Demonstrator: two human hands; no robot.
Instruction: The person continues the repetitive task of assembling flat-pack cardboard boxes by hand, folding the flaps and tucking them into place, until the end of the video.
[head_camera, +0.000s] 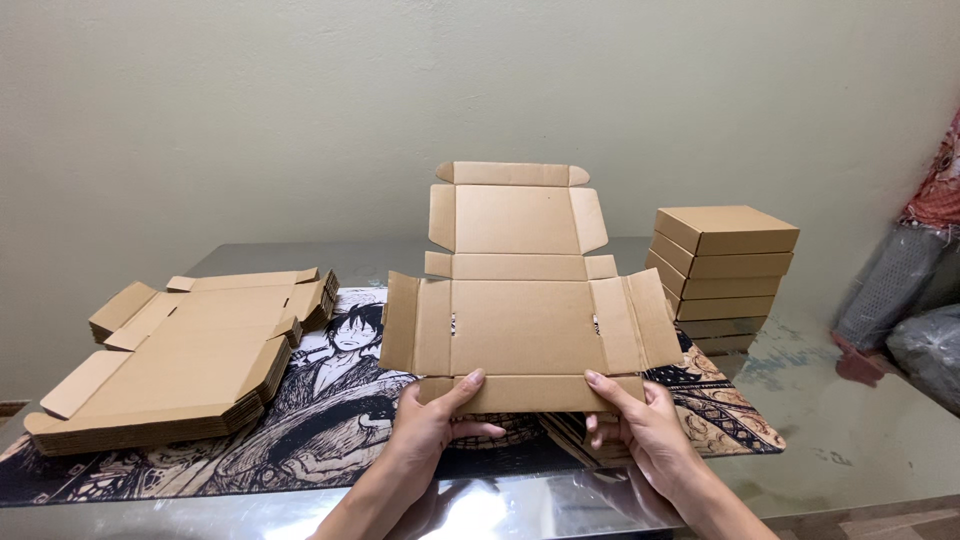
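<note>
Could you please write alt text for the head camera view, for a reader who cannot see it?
Two bare hands, left hand and right hand, hold the near edge of a flat unfolded cardboard box above a printed mat on a glossy table. A pile of flat box blanks lies to the left, and a stack of folded boxes stands to the right, before a plain wall.

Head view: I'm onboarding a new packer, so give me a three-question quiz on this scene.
1. True or false: both hands grip the near edge of the unfolded cardboard box blank.
2. The stack of flat blanks lies on which side of the person: A left, B right?
3. What stands to the right of the printed desk mat?

Key: 1 true, left hand and right hand. 2 A. 3 The stack of folded boxes.
</note>
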